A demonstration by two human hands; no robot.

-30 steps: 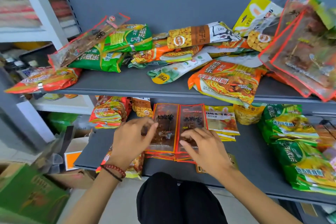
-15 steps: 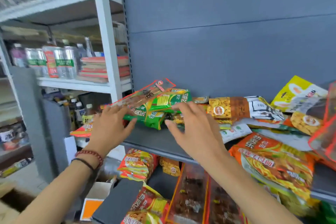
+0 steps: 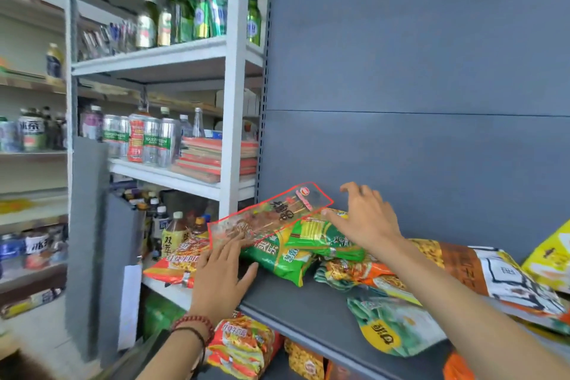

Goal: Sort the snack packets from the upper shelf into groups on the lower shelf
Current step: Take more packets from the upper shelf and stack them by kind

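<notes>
Clear red-edged packet [image 3: 271, 216]: lies slantwise on top of the green packets [image 3: 277, 259] at the left end of the upper shelf [image 3: 308, 308]; its lower end overhangs the shelf's left side; not yet lifted.
Left hand [image 3: 222, 271]: fingers straight and spread; their tips rest on the packet's lower end; nothing is gripped.
Right hand [image 3: 367, 219]: wide open with the thumb raised; the forefinger touches down just by the packet's upper end, where it meets a green packet; it holds nothing.
Change: a second ago both hands lay flat on a pile of like red-edged packets on the lower shelf; half a second ago they were reaching up, short of this packet; now one is at each end of it; the packet itself has not shifted.
Meaning for the task: the red-edged group below looks settled; this packet is probably its next member; a two-handed pinch at the ends seems the step in hand.
Left to do: green, orange and peanut packets [image 3: 462, 262] crowd the upper shelf; the sort looks partway.
Lower shelf: its surface is mostly hidden here; orange noodle packets [image 3: 243, 345] show beneath the upper shelf's edge.
Surroundings: a white rack [image 3: 234, 102] of bottles and cans stands to the left.
</notes>
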